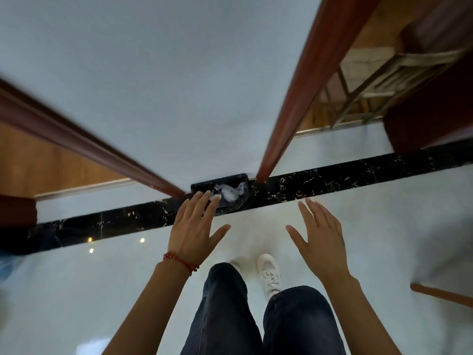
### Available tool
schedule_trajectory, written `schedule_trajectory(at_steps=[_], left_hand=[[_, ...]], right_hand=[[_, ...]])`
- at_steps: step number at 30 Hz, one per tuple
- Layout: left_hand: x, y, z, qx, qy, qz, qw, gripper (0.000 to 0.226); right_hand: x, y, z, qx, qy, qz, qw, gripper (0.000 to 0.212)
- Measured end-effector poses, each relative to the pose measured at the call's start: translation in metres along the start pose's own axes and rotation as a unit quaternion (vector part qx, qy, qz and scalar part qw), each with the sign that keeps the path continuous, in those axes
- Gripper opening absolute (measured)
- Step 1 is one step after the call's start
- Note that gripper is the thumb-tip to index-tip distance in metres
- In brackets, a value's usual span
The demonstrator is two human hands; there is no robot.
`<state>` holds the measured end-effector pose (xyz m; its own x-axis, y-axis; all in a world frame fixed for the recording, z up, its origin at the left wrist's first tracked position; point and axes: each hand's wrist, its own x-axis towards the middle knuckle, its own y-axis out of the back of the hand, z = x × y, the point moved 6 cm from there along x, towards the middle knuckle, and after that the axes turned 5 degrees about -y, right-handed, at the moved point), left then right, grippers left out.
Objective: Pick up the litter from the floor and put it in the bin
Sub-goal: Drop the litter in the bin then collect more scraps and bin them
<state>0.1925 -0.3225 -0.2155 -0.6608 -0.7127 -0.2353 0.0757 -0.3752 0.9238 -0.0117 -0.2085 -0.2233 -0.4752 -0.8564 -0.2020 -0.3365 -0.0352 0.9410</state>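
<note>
A small black bin (pixel 203 187) stands against the white wall, on the black marble floor strip. Crumpled white litter (pixel 230 192) lies inside it. My left hand (pixel 194 226), with a red bead bracelet at the wrist, is spread flat with straight fingers, and its fingertips overlap the bin's near left rim. My right hand (pixel 318 235) is also spread open, to the right of the bin and apart from it. Neither hand holds anything.
The black marble strip (pixel 332 179) runs across the pale glossy floor (pixel 76 290). Red-brown door frames (pixel 302 80) flank the white wall (pixel 166 85). My dark trousers (pixel 225 311) and a white shoe (pixel 268 274) are below. A wooden edge (pixel 440 294) shows at lower right.
</note>
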Motion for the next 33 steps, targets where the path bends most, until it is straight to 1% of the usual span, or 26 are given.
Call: schedule_trajectory(at_steps=[5, 6, 9, 10, 13, 14, 16, 17, 18, 19, 21, 22, 23, 26, 27, 33], left_hand=[[0.007, 0.020, 0.021, 0.027, -0.098, -0.041, 0.994, 0.080], [0.008, 0.023, 0.026, 0.030, -0.112, -0.048, 0.992, 0.081], [0.007, 0.030, 0.046, 0.031, -0.155, -0.064, 0.985, 0.084], [0.006, 0.031, 0.054, 0.032, -0.169, -0.071, 0.983, 0.085], [0.000, 0.030, 0.083, 0.040, -0.218, -0.087, 0.971, 0.086], [-0.003, 0.029, 0.094, 0.045, -0.232, -0.095, 0.967, 0.086], [-0.010, 0.025, 0.117, 0.054, -0.264, -0.104, 0.958, 0.084], [-0.015, 0.022, 0.130, 0.058, -0.282, -0.107, 0.952, 0.083], [-0.020, 0.018, 0.144, 0.063, -0.300, -0.112, 0.945, 0.083], [-0.025, 0.014, 0.158, 0.070, -0.318, -0.116, 0.938, 0.082], [-0.038, 0.006, 0.188, 0.083, -0.350, -0.126, 0.924, 0.081], [-0.047, 0.001, 0.204, 0.089, -0.367, -0.130, 0.917, 0.081], [-0.056, -0.004, 0.220, 0.093, -0.384, -0.133, 0.909, 0.080], [-0.091, -0.018, 0.267, 0.104, -0.434, -0.140, 0.884, 0.083], [-0.104, -0.023, 0.282, 0.109, -0.450, -0.138, 0.876, 0.083], [-0.206, -0.061, 0.379, 0.122, -0.553, -0.141, 0.812, 0.090]], right_hand=[[-0.043, 0.017, 0.008, 0.018, -0.105, 0.015, 0.994, 0.084], [-0.052, 0.020, 0.011, 0.021, -0.126, 0.022, 0.992, 0.083], [-0.081, 0.034, 0.020, 0.041, -0.185, 0.040, 0.981, 0.068], [-0.092, 0.040, 0.024, 0.044, -0.201, 0.048, 0.978, 0.068], [-0.128, 0.056, 0.040, 0.050, -0.245, 0.076, 0.965, 0.083], [-0.142, 0.059, 0.046, 0.053, -0.261, 0.083, 0.960, 0.084], [-0.172, 0.059, 0.062, 0.057, -0.301, 0.090, 0.948, 0.071], [-0.188, 0.057, 0.069, 0.062, -0.323, 0.088, 0.940, 0.065], [-0.205, 0.057, 0.077, 0.066, -0.343, 0.091, 0.933, 0.065], [-0.223, 0.058, 0.083, 0.066, -0.360, 0.102, 0.925, 0.067], [-0.261, 0.061, 0.094, 0.070, -0.388, 0.128, 0.910, 0.081], [-0.281, 0.061, 0.100, 0.076, -0.403, 0.139, 0.901, 0.084], [-0.302, 0.061, 0.105, 0.081, -0.419, 0.150, 0.892, 0.083], [-0.369, 0.054, 0.123, 0.096, -0.474, 0.184, 0.856, 0.057], [-0.392, 0.052, 0.129, 0.102, -0.492, 0.191, 0.843, 0.052], [-0.531, 0.039, 0.154, 0.119, -0.578, 0.239, 0.771, 0.050]])
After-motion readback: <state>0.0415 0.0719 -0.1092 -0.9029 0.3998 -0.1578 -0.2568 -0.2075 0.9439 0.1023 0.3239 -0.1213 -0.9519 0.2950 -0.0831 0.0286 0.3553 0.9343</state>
